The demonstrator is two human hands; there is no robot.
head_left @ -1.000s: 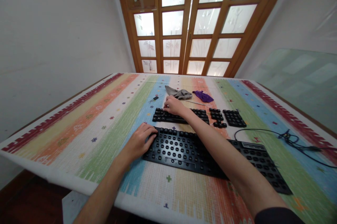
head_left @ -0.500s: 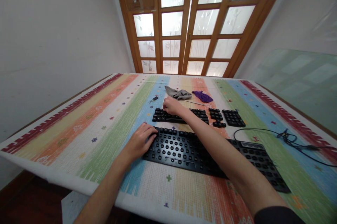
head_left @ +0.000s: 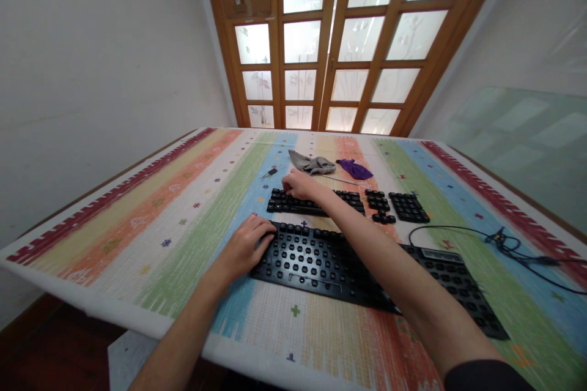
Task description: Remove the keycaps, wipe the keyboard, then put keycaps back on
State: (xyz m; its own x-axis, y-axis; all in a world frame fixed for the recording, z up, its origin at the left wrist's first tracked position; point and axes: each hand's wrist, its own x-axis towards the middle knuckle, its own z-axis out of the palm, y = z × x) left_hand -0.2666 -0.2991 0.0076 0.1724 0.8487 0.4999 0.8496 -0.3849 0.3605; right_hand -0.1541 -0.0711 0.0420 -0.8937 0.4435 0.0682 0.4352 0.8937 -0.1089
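Note:
A black keyboard (head_left: 309,259) with its keycaps off lies across the table, bare key stems showing. My left hand (head_left: 251,243) is closed around its upper left corner, thumb and fingers against the edge. My right hand (head_left: 299,184) reaches over the left end of the loose black keycaps (head_left: 298,208), which lie in rows behind the keyboard. Its fingers are pinched down at a keycap in the back row; the fingertips are partly hidden. More loose keycaps (head_left: 409,207) are grouped to the right, and a smaller keycap cluster (head_left: 376,200) lies between. My right forearm covers part of the keyboard.
Behind the keycaps lie a grey cloth (head_left: 312,164), a purple cloth (head_left: 354,169) and a thin rod (head_left: 340,180). A small black tool with metal prongs (head_left: 272,171) is left of them. The keyboard's cable (head_left: 509,244) is bundled at the right on the striped tablecloth (head_left: 183,256).
The whole view has shifted very slightly. My right hand stays over the left end of the keycaps, with only a small movement of its fingers; my left hand keeps its place on the keyboard.

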